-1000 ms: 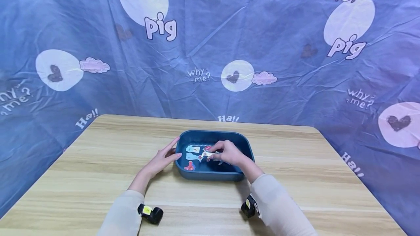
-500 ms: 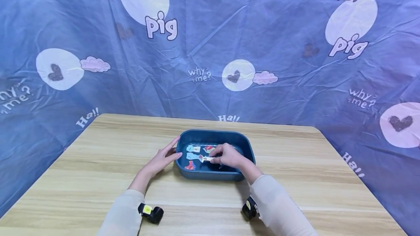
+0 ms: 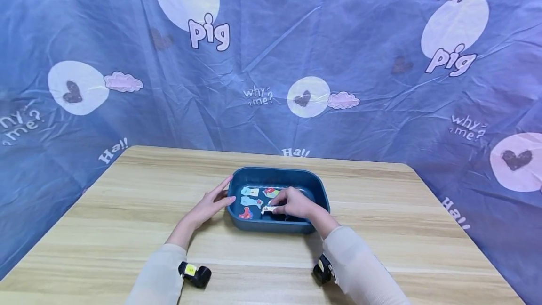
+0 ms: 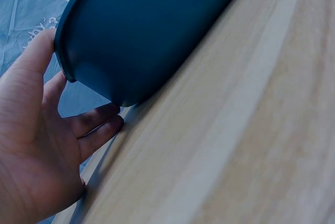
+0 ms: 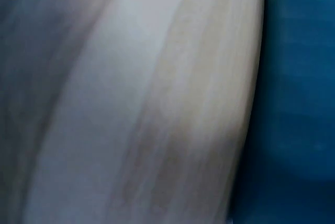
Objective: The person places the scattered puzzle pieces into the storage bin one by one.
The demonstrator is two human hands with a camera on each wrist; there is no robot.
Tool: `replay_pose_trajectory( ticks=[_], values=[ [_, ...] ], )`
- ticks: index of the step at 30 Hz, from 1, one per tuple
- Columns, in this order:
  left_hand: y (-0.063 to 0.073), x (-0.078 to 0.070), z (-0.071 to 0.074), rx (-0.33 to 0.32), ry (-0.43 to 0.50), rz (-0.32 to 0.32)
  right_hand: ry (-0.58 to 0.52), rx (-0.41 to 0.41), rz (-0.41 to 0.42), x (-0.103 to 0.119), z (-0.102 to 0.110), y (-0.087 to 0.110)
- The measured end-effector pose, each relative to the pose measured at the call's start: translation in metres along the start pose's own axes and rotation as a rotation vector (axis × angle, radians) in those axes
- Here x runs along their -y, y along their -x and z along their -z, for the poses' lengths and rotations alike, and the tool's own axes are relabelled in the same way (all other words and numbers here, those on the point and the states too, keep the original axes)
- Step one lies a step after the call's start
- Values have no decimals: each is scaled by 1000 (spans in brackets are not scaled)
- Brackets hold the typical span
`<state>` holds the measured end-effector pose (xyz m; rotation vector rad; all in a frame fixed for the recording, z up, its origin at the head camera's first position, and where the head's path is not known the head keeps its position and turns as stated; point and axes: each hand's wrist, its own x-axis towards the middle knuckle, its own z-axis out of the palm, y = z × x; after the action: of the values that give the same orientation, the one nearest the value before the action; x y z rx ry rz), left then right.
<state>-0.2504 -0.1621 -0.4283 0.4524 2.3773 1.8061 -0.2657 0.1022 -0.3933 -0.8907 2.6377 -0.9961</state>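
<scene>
A dark blue plastic bin [image 3: 275, 226] sits on the table with several flat, colourful cutouts on its floor. My left hand [image 3: 206, 206] holds its left end, thumb over the rim and fingers against the outer wall; the left wrist view shows the same hand [image 4: 42, 130] with two lower fingers near the bin's base. Inside the bin, my right hand [image 3: 293, 203] pinches a small white flat cutout [image 3: 267, 209] between thumb and fingers. Left of it lie a pale blue cutout [image 3: 251, 201] and a red cutout [image 3: 245, 213]. The right wrist view shows no fingers.
Farther back in the bin lie a light blue-and-white cutout [image 3: 250, 191] and a red-and-green cutout [image 3: 271, 193]. The wooden table [image 3: 148, 192] extends around the bin, and a blue printed cloth [image 3: 262, 60] hangs behind its far edge.
My right hand has drawn the white cutout a little toward the near wall, away from the pale blue cutout it overlapped. The left hand has stayed on the bin's left end.
</scene>
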Motion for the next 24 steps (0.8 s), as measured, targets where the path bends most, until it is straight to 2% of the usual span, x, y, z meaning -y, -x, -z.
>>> replay_pose_trajectory(
  ticks=[4,11,24],
  values=[
    [-1,1,0,8,3,0,6,12,1,1,0,0],
    [-2,2,3,18,14,-7,66,25,64,2,0,-2],
    [-6,3,6,24,17,-16,137,44,90,-1,-2,-7]
  ],
)
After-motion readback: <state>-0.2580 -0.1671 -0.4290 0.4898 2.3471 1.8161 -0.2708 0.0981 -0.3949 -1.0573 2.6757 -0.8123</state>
